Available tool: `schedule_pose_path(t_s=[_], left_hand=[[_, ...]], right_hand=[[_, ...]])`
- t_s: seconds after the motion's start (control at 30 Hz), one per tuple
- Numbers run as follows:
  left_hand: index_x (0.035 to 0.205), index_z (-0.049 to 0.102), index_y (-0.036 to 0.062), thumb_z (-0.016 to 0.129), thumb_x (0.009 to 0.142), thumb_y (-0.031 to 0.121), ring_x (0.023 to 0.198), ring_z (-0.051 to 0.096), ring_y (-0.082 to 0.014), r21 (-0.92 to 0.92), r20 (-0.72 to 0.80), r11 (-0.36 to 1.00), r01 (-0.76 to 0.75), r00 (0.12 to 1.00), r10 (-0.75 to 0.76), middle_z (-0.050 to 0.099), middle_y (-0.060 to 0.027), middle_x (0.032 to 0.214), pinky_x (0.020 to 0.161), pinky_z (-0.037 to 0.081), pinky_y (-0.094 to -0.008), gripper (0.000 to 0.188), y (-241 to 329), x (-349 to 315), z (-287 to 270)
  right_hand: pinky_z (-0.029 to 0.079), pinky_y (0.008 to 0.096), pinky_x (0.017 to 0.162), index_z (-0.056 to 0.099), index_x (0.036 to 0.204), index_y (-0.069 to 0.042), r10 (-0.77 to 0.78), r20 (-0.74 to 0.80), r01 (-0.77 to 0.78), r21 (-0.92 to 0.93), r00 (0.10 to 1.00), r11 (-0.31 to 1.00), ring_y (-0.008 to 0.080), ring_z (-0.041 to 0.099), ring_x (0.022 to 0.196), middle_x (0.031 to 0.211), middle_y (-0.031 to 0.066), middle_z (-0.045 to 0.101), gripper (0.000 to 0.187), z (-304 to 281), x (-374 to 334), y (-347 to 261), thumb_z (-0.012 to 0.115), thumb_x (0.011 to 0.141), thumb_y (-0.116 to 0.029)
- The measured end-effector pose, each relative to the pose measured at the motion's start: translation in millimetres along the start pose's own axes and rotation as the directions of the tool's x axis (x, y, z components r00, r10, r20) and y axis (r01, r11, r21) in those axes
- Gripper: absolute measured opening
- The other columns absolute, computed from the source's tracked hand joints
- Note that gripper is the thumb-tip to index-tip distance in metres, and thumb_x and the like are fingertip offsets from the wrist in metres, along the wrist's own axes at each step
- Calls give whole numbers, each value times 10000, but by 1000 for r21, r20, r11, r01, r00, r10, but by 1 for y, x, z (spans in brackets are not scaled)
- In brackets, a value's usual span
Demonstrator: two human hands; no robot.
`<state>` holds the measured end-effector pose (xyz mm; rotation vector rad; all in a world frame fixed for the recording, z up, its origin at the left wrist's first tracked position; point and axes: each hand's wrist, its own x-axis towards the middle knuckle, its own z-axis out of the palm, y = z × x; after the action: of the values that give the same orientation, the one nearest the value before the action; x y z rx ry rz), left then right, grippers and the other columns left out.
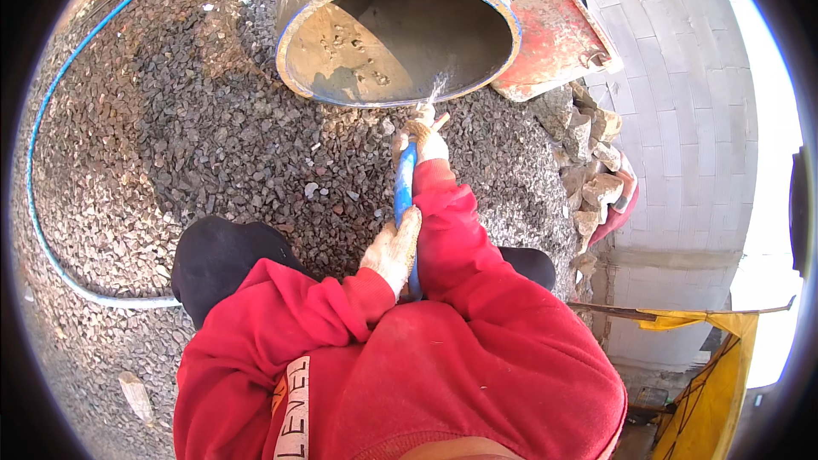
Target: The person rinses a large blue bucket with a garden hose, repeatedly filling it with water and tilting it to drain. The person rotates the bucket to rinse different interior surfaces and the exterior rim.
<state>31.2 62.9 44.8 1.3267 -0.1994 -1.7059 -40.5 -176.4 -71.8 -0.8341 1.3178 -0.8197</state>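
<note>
A blue hose (405, 181) runs forward between my arms, and both gloved hands grip it. My left hand (393, 249) is wrapped around the hose close to my body. Farther ahead, my right hand (423, 135) holds the hose near its front end, fingers closed. Water sprays from that end toward the lower lip of a large, mud-stained drum (294, 55) lying on its side. Its open mouth faces me, with wet residue and small lumps inside. The hose end itself is mostly hidden by the right glove.
Loose gravel (230, 145) covers the ground. More hose (34, 166) curves along the left. A dirty red container (545, 34) leans right of the drum, above rough stones (588, 170). A block wall (682, 111) and yellow sheeting (707, 392) stand at right.
</note>
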Motion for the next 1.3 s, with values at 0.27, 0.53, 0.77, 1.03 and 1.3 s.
schedule_pose_path(t_s=[0.27, 0.53, 0.77, 1.03, 1.3], left_hand=[[1178, 585, 19, 474, 909, 681, 854, 561, -270, -120, -4, 993, 16, 1000, -16, 584, -171, 999, 752, 457, -393, 724, 24, -3, -12], [970, 620, -16, 417, 958, 654, 583, 481, -199, -176, -66, 984, -27, 998, 15, 548, -80, 651, 574, 439, -361, 701, 15, 18, -15], [1207, 553, -5, 435, 971, 613, 811, 577, -215, -205, -128, 976, -68, 991, 42, 584, -124, 897, 737, 476, -369, 672, 0, 26, -22], [1047, 543, 102, 507, 989, 482, 484, 427, -94, -356, -72, 934, -36, 997, 11, 464, 14, 702, 438, 430, -309, 386, 1, 45, -40], [825, 545, 54, 578, 934, 555, 411, 463, -108, -278, -65, 960, -25, 998, 8, 475, -2, 540, 385, 355, -282, 514, 8, 59, -48]], right_hand=[[481, 347, 780, 540, 1219, -63, -263, -159, 85, -686, 951, 723, 186, 591, 902, 996, 34, 615, 299, -5, 18, -10, 544, 934, -150], [517, 341, 670, 645, 1111, -107, -153, -300, 159, -3, 942, 987, 220, 612, 750, 899, 64, 634, 252, 17, 9, 13, 640, 879, -206], [493, 316, 517, 561, 930, -71, -73, -107, 97, 250, 992, 963, 198, 564, 621, 829, 56, 568, 121, 55, -11, 11, 626, 880, -159], [495, 318, 537, 555, 893, -98, 16, -115, 40, 468, 993, 883, 197, 555, 639, 792, 47, 543, 85, 68, -16, 26, 630, 882, -137], [497, 330, 539, 551, 923, -52, -44, -52, 64, 492, 998, 868, 201, 554, 623, 816, 86, 582, 89, 61, -25, 11, 592, 910, -129]])
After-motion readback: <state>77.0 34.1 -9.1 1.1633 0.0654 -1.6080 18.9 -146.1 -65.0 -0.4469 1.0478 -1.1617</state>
